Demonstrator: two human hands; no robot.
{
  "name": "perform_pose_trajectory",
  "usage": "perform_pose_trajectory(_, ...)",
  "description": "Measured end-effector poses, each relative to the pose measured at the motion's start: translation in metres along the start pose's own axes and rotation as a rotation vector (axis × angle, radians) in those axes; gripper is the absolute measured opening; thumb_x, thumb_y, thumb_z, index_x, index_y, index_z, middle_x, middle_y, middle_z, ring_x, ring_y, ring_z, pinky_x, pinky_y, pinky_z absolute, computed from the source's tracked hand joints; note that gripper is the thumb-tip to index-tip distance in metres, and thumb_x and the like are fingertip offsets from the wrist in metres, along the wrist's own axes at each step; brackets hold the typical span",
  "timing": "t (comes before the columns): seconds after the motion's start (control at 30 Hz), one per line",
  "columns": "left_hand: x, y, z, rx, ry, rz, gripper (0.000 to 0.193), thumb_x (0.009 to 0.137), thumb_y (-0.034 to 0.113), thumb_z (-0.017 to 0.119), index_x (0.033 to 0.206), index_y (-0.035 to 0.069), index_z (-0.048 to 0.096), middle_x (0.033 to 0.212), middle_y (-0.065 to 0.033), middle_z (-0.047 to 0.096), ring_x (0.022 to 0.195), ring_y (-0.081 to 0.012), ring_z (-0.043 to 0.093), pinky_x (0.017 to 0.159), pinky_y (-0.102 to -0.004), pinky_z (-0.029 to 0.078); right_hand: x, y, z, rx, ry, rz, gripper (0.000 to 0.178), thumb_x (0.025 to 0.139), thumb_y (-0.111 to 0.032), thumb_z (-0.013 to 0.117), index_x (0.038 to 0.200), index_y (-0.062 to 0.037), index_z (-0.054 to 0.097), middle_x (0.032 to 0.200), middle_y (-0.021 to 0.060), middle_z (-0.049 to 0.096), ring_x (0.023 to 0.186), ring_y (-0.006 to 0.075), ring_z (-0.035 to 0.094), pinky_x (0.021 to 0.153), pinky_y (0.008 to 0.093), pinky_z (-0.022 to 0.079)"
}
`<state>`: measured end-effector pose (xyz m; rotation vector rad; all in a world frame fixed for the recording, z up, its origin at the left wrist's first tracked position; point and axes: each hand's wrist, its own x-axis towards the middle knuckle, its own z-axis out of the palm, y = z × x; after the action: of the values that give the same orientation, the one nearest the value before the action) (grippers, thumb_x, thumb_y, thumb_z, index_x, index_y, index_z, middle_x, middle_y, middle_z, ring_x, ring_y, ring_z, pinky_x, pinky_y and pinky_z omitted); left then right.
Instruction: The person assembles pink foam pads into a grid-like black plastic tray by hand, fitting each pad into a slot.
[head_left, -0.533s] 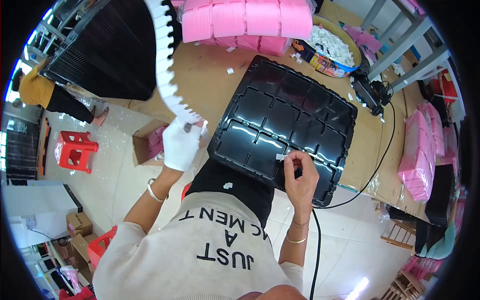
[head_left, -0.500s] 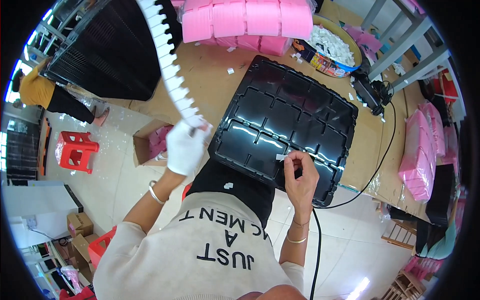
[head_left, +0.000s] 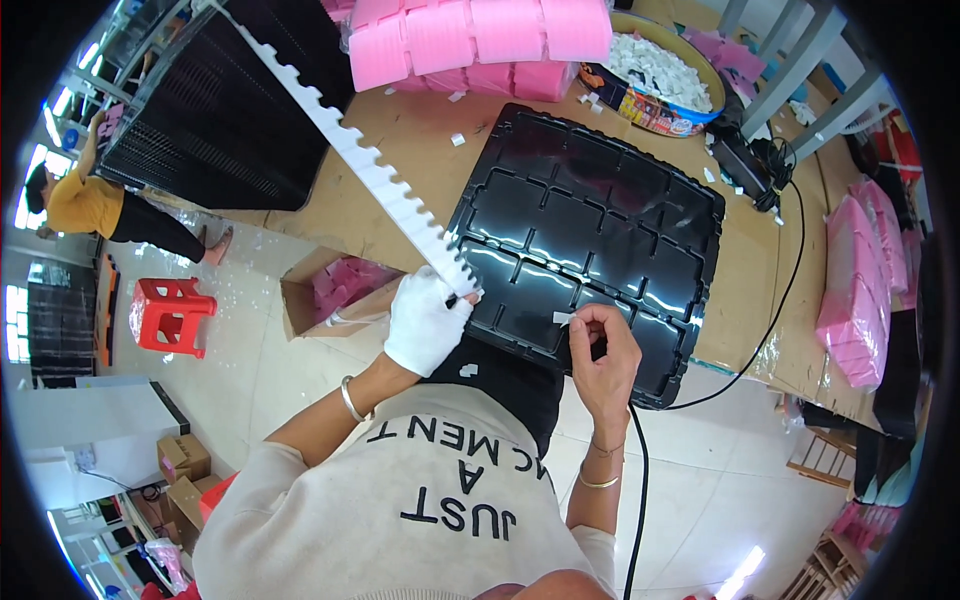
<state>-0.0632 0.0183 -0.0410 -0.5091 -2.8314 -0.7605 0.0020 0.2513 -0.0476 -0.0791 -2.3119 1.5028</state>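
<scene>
In its white glove, my left hand (head_left: 428, 315) grips the lower end of a long white notched strip (head_left: 358, 157). The strip slants up and away to the far left, its end just over the near left edge of a black plastic tray (head_left: 545, 215). Shallow ridges divide the tray into compartments, and light glints off it. My bare right hand (head_left: 607, 362) pinches a small white piece (head_left: 563, 318) between thumb and fingertips. That piece hovers over or touches the tray's near part; I cannot tell which.
Behind the tray lie stacked pink foam sheets (head_left: 480, 35) and a tub of white scraps (head_left: 655, 75). A black perforated stack (head_left: 225, 120) stands far left, near an open cardboard box (head_left: 310, 290). A cable (head_left: 775, 310) curves along the right. Another person (head_left: 90, 205) stands beyond a red stool (head_left: 172, 315).
My left hand has moved right and slightly down, to the tray's edge. The strip has come along, straightened and tilted further left. My right hand keeps its pinch almost in place.
</scene>
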Motion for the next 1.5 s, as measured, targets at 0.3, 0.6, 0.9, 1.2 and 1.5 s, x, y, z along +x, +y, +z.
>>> perform_pose_trajectory(0.3, 0.021, -0.038, -0.011, -0.421, -0.132, -0.388, 0.021, 0.082, 0.015, 0.080, 0.089, -0.002, 0.070, 0.085, -0.0138, 0.073, 0.082, -0.0254, 0.074, 0.075, -0.0324, 0.056, -0.002, 0.002, -0.001, 0.008, 0.025, -0.024, 0.007, 0.093, -0.002, 0.070, 0.095, 0.0013, 0.064, 0.084, 0.0058, 0.063, 0.066, 0.0111, 0.055, 0.062, 0.0248, 0.048)
perform_pose_trajectory(0.6, 0.003, 0.003, 0.000, -0.119, -0.006, -0.132, 0.021, 0.082, 0.011, 0.081, 0.095, -0.002, 0.074, 0.085, -0.0134, 0.074, 0.074, -0.0236, 0.072, 0.071, -0.0299, 0.055, -0.002, 0.002, 0.000, 0.002, 0.023, -0.032, 0.006, 0.093, 0.000, 0.069, 0.095, 0.0016, 0.063, 0.084, 0.0057, 0.063, 0.065, 0.0108, 0.055, 0.061, 0.0245, 0.048)
perform_pose_trajectory(0.9, -0.001, -0.008, -0.008, -0.420, -0.017, -0.533, 0.017, 0.085, 0.012, 0.081, 0.094, -0.002, 0.074, 0.084, -0.0083, 0.075, 0.078, -0.0124, 0.071, 0.074, -0.0289, 0.056, -0.003, 0.005, 0.001, 0.018, 0.027, -0.023, 0.006, 0.093, 0.000, 0.068, 0.095, 0.0016, 0.063, 0.083, 0.0061, 0.062, 0.065, 0.0108, 0.055, 0.061, 0.0247, 0.047)
perform_pose_trajectory(1.2, 0.013, -0.061, -0.015, -0.645, 0.276, -0.366, 0.014, 0.085, 0.005, 0.080, 0.086, -0.002, 0.068, 0.081, -0.0038, 0.067, 0.070, -0.0105, 0.063, 0.065, -0.0260, 0.051, 0.002, 0.007, -0.021, 0.025, 0.229, 0.108, 0.007, 0.095, -0.004, 0.069, 0.098, -0.0003, 0.065, 0.092, 0.0068, 0.069, 0.077, 0.0110, 0.066, 0.068, 0.0233, 0.052)
perform_pose_trajectory(1.5, 0.012, -0.097, -0.060, -0.921, 0.279, -0.483, 0.015, 0.085, 0.003, 0.079, 0.085, 0.003, 0.064, 0.081, -0.0019, 0.066, 0.067, -0.0068, 0.059, 0.057, -0.0230, 0.046, 0.138, -0.028, -0.041, -0.043, 0.725, -0.173, 0.008, 0.096, -0.005, 0.069, 0.100, 0.0007, 0.064, 0.092, 0.0087, 0.070, 0.079, 0.0125, 0.069, 0.076, 0.0260, 0.056)
